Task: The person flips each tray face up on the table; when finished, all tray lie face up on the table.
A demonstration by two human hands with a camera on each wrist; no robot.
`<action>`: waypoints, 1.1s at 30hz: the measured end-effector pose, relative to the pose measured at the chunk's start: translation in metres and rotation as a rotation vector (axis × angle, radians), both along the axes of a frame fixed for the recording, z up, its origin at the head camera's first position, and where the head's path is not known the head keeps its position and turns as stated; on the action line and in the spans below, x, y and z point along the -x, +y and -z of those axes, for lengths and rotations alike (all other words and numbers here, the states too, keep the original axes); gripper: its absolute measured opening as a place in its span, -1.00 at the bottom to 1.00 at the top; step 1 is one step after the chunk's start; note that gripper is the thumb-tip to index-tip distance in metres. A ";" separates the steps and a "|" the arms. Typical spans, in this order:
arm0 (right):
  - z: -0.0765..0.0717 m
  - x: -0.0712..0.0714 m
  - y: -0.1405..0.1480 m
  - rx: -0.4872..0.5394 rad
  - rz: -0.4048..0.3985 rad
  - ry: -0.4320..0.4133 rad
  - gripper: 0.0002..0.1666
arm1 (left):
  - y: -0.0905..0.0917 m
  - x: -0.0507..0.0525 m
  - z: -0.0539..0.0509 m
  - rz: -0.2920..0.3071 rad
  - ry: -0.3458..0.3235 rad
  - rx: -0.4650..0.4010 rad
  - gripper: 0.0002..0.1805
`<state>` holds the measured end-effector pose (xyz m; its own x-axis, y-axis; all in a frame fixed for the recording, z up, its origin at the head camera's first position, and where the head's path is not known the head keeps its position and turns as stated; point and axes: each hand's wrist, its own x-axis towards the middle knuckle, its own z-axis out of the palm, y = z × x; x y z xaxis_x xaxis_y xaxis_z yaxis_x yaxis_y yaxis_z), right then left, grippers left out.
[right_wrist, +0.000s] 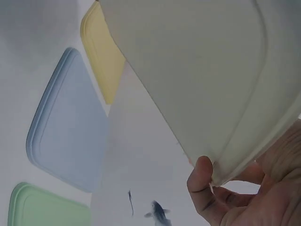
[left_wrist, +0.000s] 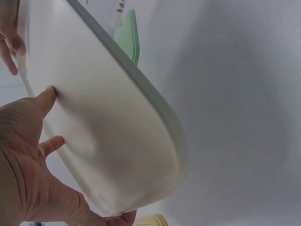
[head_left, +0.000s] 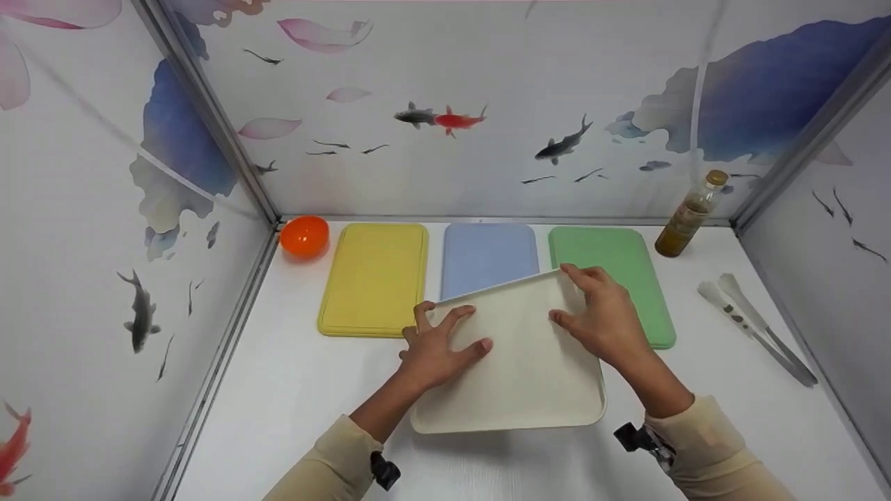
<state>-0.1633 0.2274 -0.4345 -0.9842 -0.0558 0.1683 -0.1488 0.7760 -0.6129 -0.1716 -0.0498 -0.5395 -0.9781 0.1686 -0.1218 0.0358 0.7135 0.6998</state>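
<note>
An off-white rectangular tray [head_left: 522, 376] with a low rim and rounded corners is held by both hands, tilted above the white table. My left hand [head_left: 438, 351] grips its far left corner, thumb and some fingers spread over the inner face. In the left wrist view, part of the left hand [left_wrist: 35, 169] is behind the tray. My right hand [head_left: 605, 316] grips the far right corner; its fingertips curl over the rim in the right wrist view. Behind the tray lie a yellow board [head_left: 376, 278], a blue board [head_left: 489, 257] partly covered by it, and a green board [head_left: 626, 278].
An orange bowl [head_left: 305, 237] stands at the back left. A bottle of brown liquid [head_left: 686, 226] stands at the back right, with metal tongs [head_left: 759, 327] lying in front of it. Printed wall panels [head_left: 445, 174] enclose the table on the left, back and right.
</note>
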 end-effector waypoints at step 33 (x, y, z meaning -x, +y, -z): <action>0.117 -0.001 0.013 -0.110 0.023 -0.214 -0.11 | -0.010 -0.017 0.016 0.051 0.005 0.059 -0.37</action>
<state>-0.1622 0.2399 -0.5511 -0.9980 -0.0393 -0.0497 -0.0062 0.8414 -0.5404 -0.1551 -0.0598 -0.5558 -0.9691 0.2108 -0.1280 0.0765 0.7504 0.6565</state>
